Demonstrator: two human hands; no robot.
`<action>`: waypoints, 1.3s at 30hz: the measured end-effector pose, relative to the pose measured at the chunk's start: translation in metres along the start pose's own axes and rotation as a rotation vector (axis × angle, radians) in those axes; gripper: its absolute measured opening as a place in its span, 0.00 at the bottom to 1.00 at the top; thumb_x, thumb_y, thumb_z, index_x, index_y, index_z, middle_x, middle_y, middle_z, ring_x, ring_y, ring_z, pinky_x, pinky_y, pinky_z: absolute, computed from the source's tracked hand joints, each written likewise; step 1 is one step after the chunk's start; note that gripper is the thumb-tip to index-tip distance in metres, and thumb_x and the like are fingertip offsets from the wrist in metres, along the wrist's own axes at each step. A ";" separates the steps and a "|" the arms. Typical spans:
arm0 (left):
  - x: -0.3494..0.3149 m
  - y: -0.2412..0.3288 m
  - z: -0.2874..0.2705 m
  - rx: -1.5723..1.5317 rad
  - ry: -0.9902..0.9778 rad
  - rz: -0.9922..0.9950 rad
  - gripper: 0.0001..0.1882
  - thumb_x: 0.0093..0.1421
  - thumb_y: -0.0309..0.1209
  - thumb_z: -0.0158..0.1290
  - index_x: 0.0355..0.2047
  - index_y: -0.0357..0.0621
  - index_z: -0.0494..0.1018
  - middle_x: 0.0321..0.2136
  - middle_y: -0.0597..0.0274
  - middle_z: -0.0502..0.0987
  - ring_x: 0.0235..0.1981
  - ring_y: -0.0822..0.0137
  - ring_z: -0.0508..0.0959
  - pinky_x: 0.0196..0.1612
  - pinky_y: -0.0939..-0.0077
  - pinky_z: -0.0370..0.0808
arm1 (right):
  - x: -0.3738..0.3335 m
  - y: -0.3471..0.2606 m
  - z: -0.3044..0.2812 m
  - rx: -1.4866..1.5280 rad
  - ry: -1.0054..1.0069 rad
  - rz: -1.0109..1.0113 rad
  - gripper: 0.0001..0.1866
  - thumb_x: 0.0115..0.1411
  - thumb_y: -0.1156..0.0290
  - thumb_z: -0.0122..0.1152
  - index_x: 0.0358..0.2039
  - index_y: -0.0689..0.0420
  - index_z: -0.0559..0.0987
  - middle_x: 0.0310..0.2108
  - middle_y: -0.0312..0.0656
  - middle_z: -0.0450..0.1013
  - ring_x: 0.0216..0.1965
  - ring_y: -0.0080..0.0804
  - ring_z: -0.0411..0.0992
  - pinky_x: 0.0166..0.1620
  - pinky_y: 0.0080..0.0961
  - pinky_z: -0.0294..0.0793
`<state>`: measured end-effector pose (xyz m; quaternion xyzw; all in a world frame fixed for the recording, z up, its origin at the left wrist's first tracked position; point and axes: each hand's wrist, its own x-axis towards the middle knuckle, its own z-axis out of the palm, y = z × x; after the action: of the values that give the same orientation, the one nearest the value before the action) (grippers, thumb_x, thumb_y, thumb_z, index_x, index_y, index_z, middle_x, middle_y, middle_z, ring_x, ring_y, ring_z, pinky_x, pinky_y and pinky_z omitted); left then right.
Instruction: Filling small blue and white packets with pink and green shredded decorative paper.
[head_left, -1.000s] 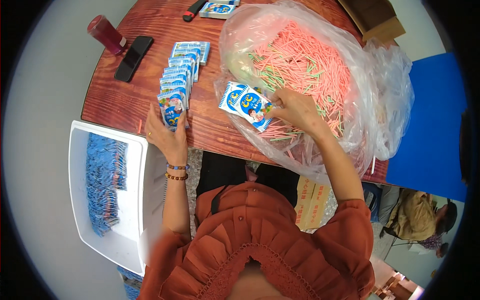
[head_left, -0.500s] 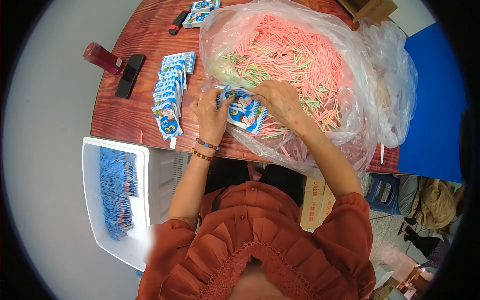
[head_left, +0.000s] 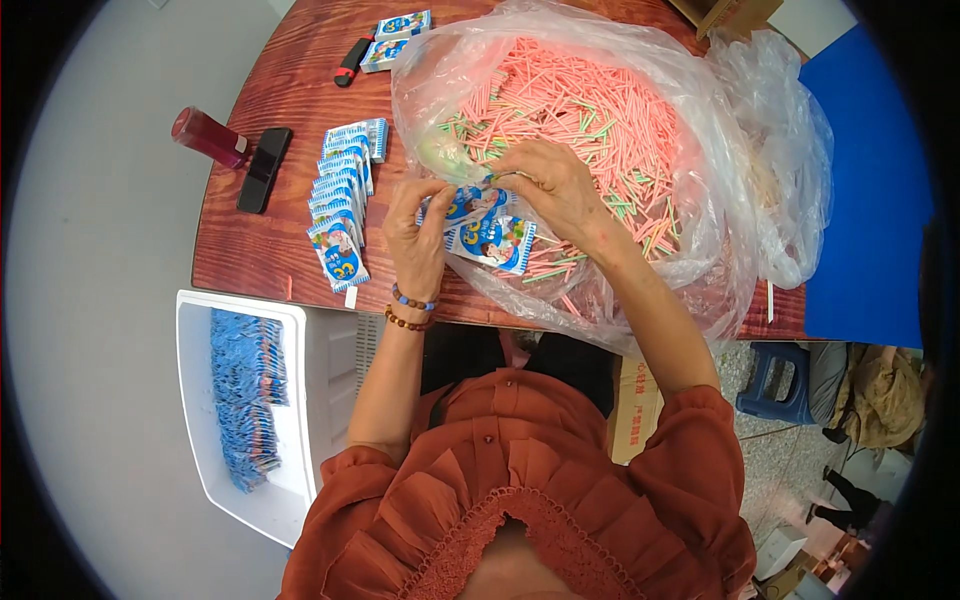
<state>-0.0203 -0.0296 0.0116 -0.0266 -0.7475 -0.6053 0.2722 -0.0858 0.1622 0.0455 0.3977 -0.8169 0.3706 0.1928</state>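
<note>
So there's a small blue printed packet point(head_left: 468, 203) held up between both hands, right over the near edge of the desk point(head_left: 270, 240), just at the mouth of the big clear plastic bag point(head_left: 700, 200). The left hand point(head_left: 418, 235) has its fingers clamped on the packet's left side, and the right hand point(head_left: 555, 185) pinches the top edge with its fingers closed on it. A second packet point(head_left: 495, 243) of the same kind lies flat just below, touching the bag's plastic. The bag is stuffed with pink and green sticks point(head_left: 590, 110) and takes up most of the right half of the desk. Left of the hands runs a row of overlapping blue packets point(head_left: 340, 215). Further toward the left edge sit a black phone point(head_left: 264, 168) and a red bottle point(head_left: 208, 137) on its side. Off the desk's near left corner there's a white bin point(head_left: 305, 400) with blue packets stacked in it.
</note>
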 end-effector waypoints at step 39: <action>-0.046 0.022 0.027 -0.607 0.136 -0.588 0.06 0.62 0.25 0.57 0.36 0.36 0.78 0.31 0.68 0.79 0.30 0.82 0.74 0.33 0.86 0.70 | -0.054 -0.026 -0.003 0.814 -0.030 0.706 0.07 0.61 0.73 0.61 0.30 0.62 0.81 0.22 0.26 0.70 0.24 0.10 0.62 0.27 0.12 0.60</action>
<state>0.0173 0.0147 0.0080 0.1487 -0.4915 -0.8501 0.1167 -0.0327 0.1811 0.0265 0.1467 -0.6938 0.6939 -0.1250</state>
